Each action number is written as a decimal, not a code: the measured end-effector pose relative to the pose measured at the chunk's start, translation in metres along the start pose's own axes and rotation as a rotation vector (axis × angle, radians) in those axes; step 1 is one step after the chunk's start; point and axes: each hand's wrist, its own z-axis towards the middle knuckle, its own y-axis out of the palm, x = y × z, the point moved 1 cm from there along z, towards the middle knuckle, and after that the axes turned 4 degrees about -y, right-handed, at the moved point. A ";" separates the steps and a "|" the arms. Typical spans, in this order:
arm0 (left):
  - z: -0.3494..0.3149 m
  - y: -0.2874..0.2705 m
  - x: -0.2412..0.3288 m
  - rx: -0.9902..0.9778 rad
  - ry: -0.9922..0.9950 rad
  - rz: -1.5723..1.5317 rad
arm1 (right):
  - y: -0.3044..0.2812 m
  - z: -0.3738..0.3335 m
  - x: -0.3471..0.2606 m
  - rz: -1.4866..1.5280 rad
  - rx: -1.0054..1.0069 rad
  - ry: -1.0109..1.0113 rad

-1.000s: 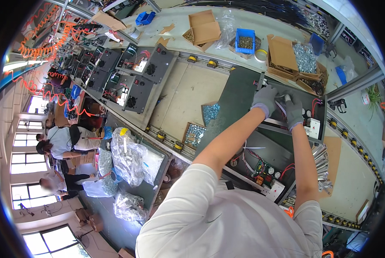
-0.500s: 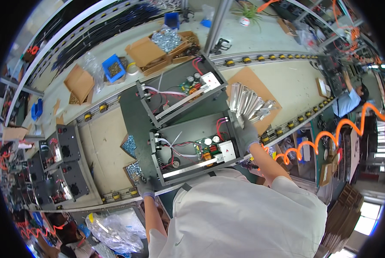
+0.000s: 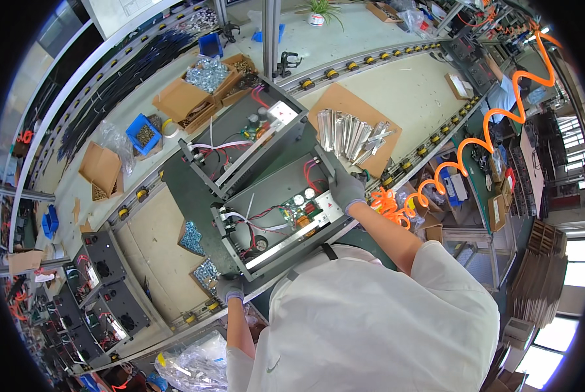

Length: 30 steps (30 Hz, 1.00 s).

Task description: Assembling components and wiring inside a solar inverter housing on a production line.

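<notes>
Two open grey metal chassis with wiring and circuit boards lie on a dark green mat (image 3: 181,189). The near chassis (image 3: 276,215) lies right in front of me; the far chassis (image 3: 240,140) sits behind it. My gloved right hand (image 3: 348,191) grips the right end of the near chassis. At its near-left corner, by the bench edge, my gloved left hand (image 3: 230,288) closes on the frame. Shiny metal plates (image 3: 352,134) are piled on a cardboard sheet just beyond my right hand.
Small bags of screws (image 3: 192,237) lie left of the chassis. Cardboard boxes of parts (image 3: 194,91) and a blue bin (image 3: 142,132) stand behind. Finished black units (image 3: 106,264) line the bench at left. An orange coiled hose (image 3: 475,140) hangs at right.
The view has swung round sharply. My hands have left the far chassis where they worked a second ago and now hold the two ends of the near one.
</notes>
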 end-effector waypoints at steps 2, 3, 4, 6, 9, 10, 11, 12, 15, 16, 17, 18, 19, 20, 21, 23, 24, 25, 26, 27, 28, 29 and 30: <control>-0.013 -0.010 0.027 -0.020 0.000 0.068 | -0.005 0.002 0.004 -0.040 0.021 0.077; -0.018 -0.015 0.039 -0.031 0.009 0.121 | -0.006 0.004 0.011 -0.031 -0.010 0.118; -0.020 -0.017 0.039 -0.042 0.009 0.169 | -0.009 0.004 0.014 -0.033 -0.009 0.109; -0.009 -0.004 0.032 -0.060 0.028 0.162 | -0.012 0.006 0.017 0.006 0.023 0.119; -0.004 0.000 0.031 -0.053 0.046 0.102 | -0.025 0.017 0.002 0.202 0.111 0.070; -0.001 0.003 0.030 -0.088 0.039 0.090 | -0.037 0.025 -0.007 0.271 0.269 -0.001; 0.002 0.003 0.028 -0.123 0.030 0.077 | -0.046 0.039 -0.018 0.250 0.308 -0.089; 0.006 0.005 0.024 -0.157 0.023 0.068 | -0.061 0.050 -0.045 0.230 0.346 -0.173; 0.012 0.012 0.022 -0.160 0.050 0.041 | -0.058 0.110 -0.081 0.070 0.286 -0.388; 0.013 0.010 0.025 -0.170 0.043 0.072 | -0.043 0.132 -0.084 -0.114 0.259 -0.526; 0.014 0.009 0.027 -0.162 0.036 0.064 | -0.034 0.148 -0.089 -0.299 0.228 -0.669; 0.011 0.008 0.026 -0.153 0.025 0.088 | -0.036 0.155 -0.103 -0.290 0.224 -0.693; 0.006 0.007 0.028 -0.145 0.017 0.112 | -0.042 0.160 -0.116 -0.367 0.059 -0.606; 0.001 0.006 0.030 -0.140 0.009 0.136 | -0.045 0.162 -0.127 -0.445 -0.106 -0.514; -0.009 -0.001 0.037 -0.118 -0.005 0.150 | -0.045 0.158 -0.127 -0.453 -0.072 -0.571; -0.011 0.000 0.036 -0.137 -0.012 0.122 | -0.046 0.156 -0.126 -0.462 -0.099 -0.555; -0.009 -0.001 0.034 -0.151 -0.002 0.104 | -0.049 0.154 -0.130 -0.468 -0.116 -0.522; -0.009 -0.001 0.038 -0.141 -0.027 0.127 | -0.049 0.157 -0.127 -0.473 -0.190 -0.523; -0.009 -0.001 0.041 -0.142 -0.034 0.119 | -0.048 0.156 -0.119 -0.477 -0.191 -0.533; -0.010 -0.003 0.044 -0.136 -0.026 0.135 | -0.049 0.150 -0.112 -0.490 -0.204 -0.474; -0.013 -0.004 0.045 -0.133 -0.024 0.152 | -0.047 0.142 -0.109 -0.501 -0.223 -0.418; -0.016 -0.005 0.047 -0.138 -0.040 0.141 | -0.046 0.136 -0.106 -0.510 -0.231 -0.435; -0.020 -0.008 0.048 -0.130 -0.037 0.141 | -0.050 0.127 -0.108 -0.514 -0.223 -0.416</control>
